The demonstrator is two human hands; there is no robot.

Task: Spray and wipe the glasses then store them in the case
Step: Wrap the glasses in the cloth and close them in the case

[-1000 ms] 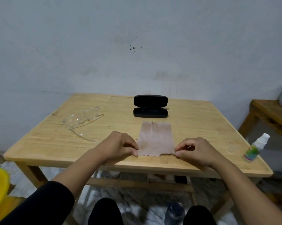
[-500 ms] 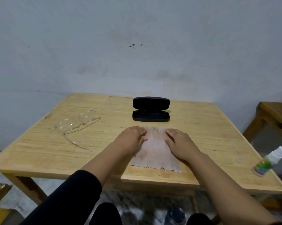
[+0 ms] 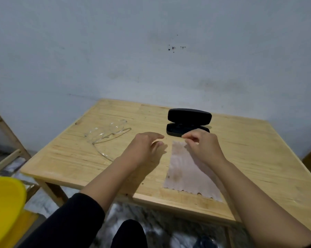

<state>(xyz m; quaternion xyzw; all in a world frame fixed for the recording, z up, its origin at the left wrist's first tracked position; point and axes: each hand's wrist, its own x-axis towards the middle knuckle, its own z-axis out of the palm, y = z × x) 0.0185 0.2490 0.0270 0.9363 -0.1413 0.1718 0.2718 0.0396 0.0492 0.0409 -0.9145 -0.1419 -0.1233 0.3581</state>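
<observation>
Laying out: gear spread on the wooden table (image 3: 249,158), nothing sprayed or wiped yet by the look of it.
Table: light wood, bearing the cloth, the case and the glasses.
Cloth (image 3: 188,172): pinkish-grey, flat near the front edge, ragged hem toward the person, far corner under the right hand.
Case (image 3: 188,122): black, lid up, at the far middle, just beyond the cloth.
Glasses (image 3: 108,133): clear frame, arms unfolded, lying on the table left of the case, well apart from the cloth, untouched by either hand.
Left hand (image 3: 144,147): hovering above bare wood between glasses and cloth, fingers loosely extended, holding nothing.
Right hand (image 3: 203,145): over the cloth's far end, fingertips drawn together near that edge; pinching the fabric or merely touching it, cannot tell.
Spray bottle: not in view.
Step in hand: judged as setup, arranging the cloth before cleaning.
Next move: likely reaching left for the glasses by the frame, not the lenses, then finding the bottle; clear plastic on pale wood, easy to misjudge.
</observation>
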